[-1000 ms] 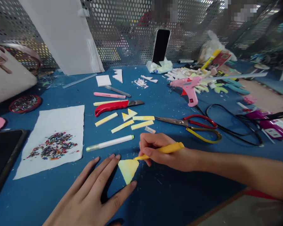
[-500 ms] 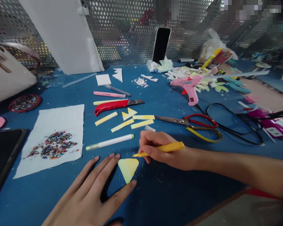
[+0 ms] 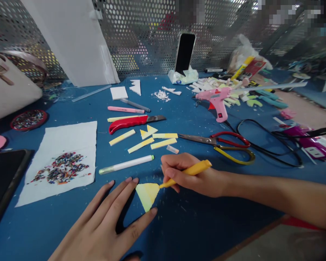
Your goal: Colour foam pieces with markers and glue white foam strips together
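A small triangular piece (image 3: 147, 195), yellow at the top and right and pale green at the lower left, lies flat on the blue table. My left hand (image 3: 105, 221) rests around it with fingers spread, the index fingertip at its upper left corner and the thumb at its bottom tip. In my right hand (image 3: 186, 175) is a yellow marker (image 3: 197, 169), gripped like a pen, its tip at the triangle's right corner. Beyond my hands lie a white and green marker (image 3: 127, 164), several yellow-edged strips (image 3: 140, 145) and a jagged yellow piece (image 3: 149, 131).
A red-handled cutter knife (image 3: 129, 124), scissors (image 3: 206, 139) and a pink glue gun (image 3: 216, 99) lie farther back. To the left are a paper (image 3: 70, 139) with loose beads and a dark tablet (image 3: 8, 181). A phone (image 3: 185, 52) stands upright at the back.
The yellow marker's tip has moved slightly right and down, from above the triangle's top edge to its right corner. My left hand and the triangle have stayed put.
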Available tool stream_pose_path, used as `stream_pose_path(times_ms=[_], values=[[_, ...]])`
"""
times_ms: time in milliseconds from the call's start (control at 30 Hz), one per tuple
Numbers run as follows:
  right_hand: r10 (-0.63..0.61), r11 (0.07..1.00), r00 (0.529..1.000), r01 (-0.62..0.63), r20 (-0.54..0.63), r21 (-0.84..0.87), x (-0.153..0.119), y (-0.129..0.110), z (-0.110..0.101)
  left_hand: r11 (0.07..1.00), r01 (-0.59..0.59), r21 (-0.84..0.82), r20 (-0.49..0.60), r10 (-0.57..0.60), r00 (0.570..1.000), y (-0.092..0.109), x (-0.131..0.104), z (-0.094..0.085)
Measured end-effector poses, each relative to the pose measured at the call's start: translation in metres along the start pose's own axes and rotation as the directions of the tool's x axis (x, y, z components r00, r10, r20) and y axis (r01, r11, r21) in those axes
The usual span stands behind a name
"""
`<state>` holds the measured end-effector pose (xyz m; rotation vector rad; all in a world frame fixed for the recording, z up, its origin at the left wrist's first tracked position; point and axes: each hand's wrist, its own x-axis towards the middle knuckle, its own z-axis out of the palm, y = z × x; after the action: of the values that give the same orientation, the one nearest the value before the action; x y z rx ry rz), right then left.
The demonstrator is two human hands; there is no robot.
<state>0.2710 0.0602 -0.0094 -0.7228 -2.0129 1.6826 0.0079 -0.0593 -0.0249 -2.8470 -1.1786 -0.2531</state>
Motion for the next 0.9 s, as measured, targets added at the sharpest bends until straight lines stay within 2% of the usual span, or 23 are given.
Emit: stream_pose_path(times_ms=[133,267,333,500,900], values=[[-0.002,1.0,1.0,0.002,-0.009,0.002,-0.0007,0.0002,-0.0002,1.0,0.005,-0.015,-0.016,-0.005,1.0,-0.0005,0.0002,0.0001],[0.02,1.0,0.998,-0.019,0.065,-0.009,-0.0011,-0.0015,-0.0011,1.0,0.0,-0.024,0.002,0.001,1.0,-0.001,0.0009,-0.0006],[0.02,1.0,0.998,-0.02,0.058,-0.007,-0.0012,-0.0027,-0.0015,1.0,-0.004,-0.021,0.01,0.004,1.0,-0.0012,0.0009,-0.0006],[0.035,0.995,0.996,-0.026,0.085,-0.095,-0.0022,-0.0036,-0.002,1.0,-0.003,0.003,0.013,0.003,1.0,-0.0006,0.0007,-0.0005],[-0.016,0.997,1.0,0.014,0.02,0.08,-0.002,-0.0005,-0.0017,0.999,0.027,-0.017,-0.041,-0.028,0.999,0.0018,0.0021,0.0001]])
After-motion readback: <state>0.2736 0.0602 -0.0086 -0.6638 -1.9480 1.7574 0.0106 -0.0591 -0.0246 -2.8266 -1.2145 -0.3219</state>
